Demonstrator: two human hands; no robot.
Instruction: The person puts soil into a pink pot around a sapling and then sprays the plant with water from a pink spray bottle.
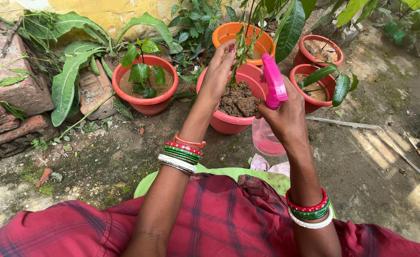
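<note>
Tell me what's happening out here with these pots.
A person in a red checked garment is tending potted plants on bare ground. The right hand has its grip around a pink spray bottle, nozzle turned toward the plant stem. The left hand reaches up and holds that leafy stem, which rises from a pink pot filled with lumpy soil. Several orange-red pots stand around it, some with small plants, beside old bricks and a yellow wall.

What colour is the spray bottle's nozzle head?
Bright pink, on the spray bottle in the right hand; head view.
</note>
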